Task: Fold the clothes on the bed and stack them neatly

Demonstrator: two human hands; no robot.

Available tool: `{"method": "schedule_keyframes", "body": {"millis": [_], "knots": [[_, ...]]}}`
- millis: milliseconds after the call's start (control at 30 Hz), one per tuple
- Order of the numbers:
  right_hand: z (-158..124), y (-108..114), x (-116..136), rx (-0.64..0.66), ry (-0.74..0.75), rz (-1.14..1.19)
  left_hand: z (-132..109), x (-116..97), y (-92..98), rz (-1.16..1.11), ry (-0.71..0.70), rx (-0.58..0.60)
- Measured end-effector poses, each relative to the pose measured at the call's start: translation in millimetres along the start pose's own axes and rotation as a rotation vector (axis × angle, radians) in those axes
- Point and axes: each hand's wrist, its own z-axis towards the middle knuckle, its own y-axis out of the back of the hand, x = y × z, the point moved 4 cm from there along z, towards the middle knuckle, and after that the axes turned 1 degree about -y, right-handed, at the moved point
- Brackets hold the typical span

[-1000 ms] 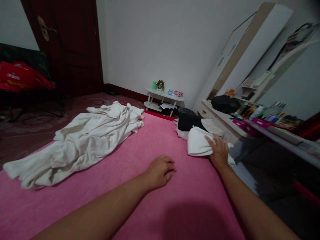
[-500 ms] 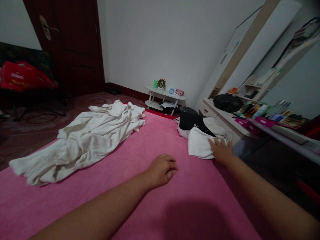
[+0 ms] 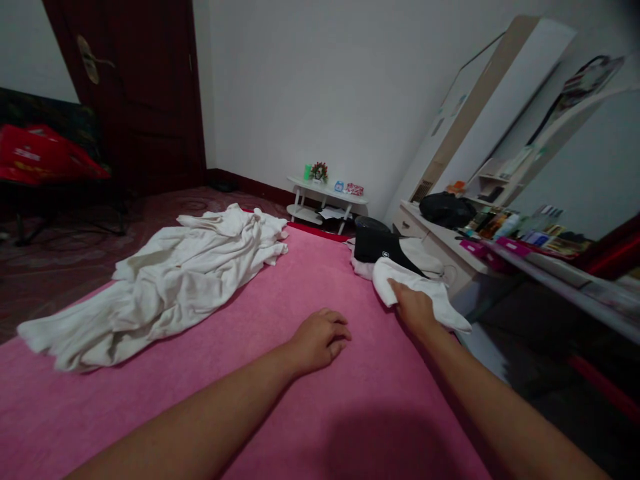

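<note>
My left hand [image 3: 321, 339] rests on the pink bed cover [image 3: 280, 307], palm down, its fingers loosely bent and a little apart, holding nothing. To the right, my right hand [image 3: 416, 310] is closed on the near edge of a white garment [image 3: 443, 300], with its fingertips partly hidden. That garment's left side is bent up around the hand, and its right end spreads past the wrist toward the bed's edge. Just behind it lie a black garment [image 3: 373, 245] with a small round white logo and a light grey garment [image 3: 423, 255].
A large crumpled white garment [image 3: 185, 273] lies across the bed's left side. Along the right stands a dresser [image 3: 440, 247] with a black bag [image 3: 447, 210] and several bottles. Beyond the bed is a small white table [image 3: 327, 189]; a red bag [image 3: 47, 157] sits at left.
My right hand has moved left across the white garment and closed on its near edge. The garment's right end now extends nearer to me. My left hand stays in place.
</note>
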Motion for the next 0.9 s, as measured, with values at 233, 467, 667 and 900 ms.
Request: {"method": "schedule_keyframes", "body": {"millis": [233,467,667,900], "knots": [[-33,12,21,0.102,0.036,0.000,1,-1,0.5,0.004,0.006,-0.004],[-1,41,6,0.019,-0.090,0.262,1,-2,0.9,0.015,0.001,0.002],[32,-19,16,-0.009,-0.055,0.318,1,-2,0.6,0.020,-0.001,-0.003],[45,-30,26,0.132,-0.116,0.211,-1,-1,1.9,0.031,-0.021,0.012]]}}
